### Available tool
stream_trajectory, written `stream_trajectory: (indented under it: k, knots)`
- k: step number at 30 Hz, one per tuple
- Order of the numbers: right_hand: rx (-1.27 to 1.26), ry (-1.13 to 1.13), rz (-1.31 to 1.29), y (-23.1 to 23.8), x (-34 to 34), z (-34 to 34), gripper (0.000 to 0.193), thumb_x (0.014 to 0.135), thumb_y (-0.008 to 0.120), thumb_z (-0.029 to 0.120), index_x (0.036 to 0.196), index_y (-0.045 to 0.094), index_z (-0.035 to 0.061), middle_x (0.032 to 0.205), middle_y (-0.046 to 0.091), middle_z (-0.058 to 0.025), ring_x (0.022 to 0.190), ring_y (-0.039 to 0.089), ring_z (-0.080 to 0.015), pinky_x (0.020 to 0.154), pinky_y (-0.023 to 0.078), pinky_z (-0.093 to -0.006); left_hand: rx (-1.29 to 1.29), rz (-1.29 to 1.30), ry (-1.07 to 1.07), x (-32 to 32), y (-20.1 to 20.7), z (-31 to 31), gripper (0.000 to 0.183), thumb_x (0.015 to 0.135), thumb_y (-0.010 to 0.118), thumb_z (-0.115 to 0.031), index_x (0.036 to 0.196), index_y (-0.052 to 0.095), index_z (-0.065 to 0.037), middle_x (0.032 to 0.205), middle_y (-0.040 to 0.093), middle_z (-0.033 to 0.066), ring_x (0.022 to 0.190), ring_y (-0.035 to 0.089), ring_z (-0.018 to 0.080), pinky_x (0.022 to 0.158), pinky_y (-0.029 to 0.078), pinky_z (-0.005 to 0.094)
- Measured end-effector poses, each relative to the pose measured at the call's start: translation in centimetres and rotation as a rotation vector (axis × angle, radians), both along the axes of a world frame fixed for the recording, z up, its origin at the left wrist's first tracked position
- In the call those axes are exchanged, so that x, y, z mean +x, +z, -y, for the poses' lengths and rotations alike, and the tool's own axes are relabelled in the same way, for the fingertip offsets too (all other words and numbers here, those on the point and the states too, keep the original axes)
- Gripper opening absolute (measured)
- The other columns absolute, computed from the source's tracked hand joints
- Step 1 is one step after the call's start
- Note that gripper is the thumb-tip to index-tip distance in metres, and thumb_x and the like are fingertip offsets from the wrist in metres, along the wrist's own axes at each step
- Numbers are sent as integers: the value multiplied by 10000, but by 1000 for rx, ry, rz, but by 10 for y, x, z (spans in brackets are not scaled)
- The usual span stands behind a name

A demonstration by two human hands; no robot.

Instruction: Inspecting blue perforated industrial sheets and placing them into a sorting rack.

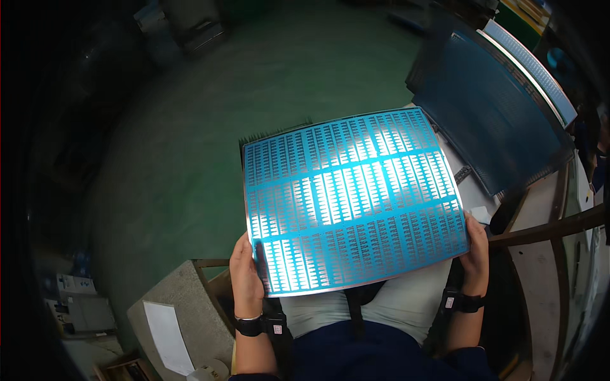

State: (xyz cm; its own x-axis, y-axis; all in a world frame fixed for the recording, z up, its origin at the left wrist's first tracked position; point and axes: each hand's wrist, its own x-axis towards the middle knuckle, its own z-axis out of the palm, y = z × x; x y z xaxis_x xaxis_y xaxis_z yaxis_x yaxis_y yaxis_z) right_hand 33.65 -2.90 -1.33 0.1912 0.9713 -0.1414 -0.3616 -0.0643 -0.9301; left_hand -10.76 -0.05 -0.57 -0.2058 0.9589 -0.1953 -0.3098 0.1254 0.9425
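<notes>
A large flat panel [356, 219], blue with rows of shiny metallic patterns in three bands, is held up in front of me over my lap. My left hand [244, 270] grips its lower left edge, with the fingers passing underneath. At the lower right edge, my right hand [475, 244] is closed on the same panel, its fingertips partly hidden behind it. Light glares off the panel's middle and lower left. Dark straps with small boxes circle both wrists.
To the right, a stack of dark blue panels [495, 114] leans over a white surface [467, 171]. A lighter panel [530, 70] stands behind it. A grey speckled block [206, 317] bearing a white sheet [168, 336] is at lower left. Green floor [171, 159] stretches ahead.
</notes>
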Motion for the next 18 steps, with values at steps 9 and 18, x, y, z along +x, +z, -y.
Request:
stream_trajectory:
  k: [9, 18]
  knots:
    - [10, -74, -68, 4, -10, -3, 480, 959, 454, 267, 1255, 454, -111, 1118, 607, -155, 945, 619, -154, 804, 496, -252, -24, -43, -17, -2, -13, -17, 367, 942, 483, -154, 1239, 480, 62, 1143, 589, 104, 1032, 556, 145, 907, 422, 281]
    - [-7, -58, -51, 8, -15, -5, 436, 965, 451, 248, 1244, 489, -85, 1108, 617, -144, 958, 615, -157, 828, 489, -265, -25, -95, -30, -12, -39, -20, 372, 952, 451, -161, 1246, 457, 67, 1145, 597, 105, 1033, 577, 152, 906, 443, 287]
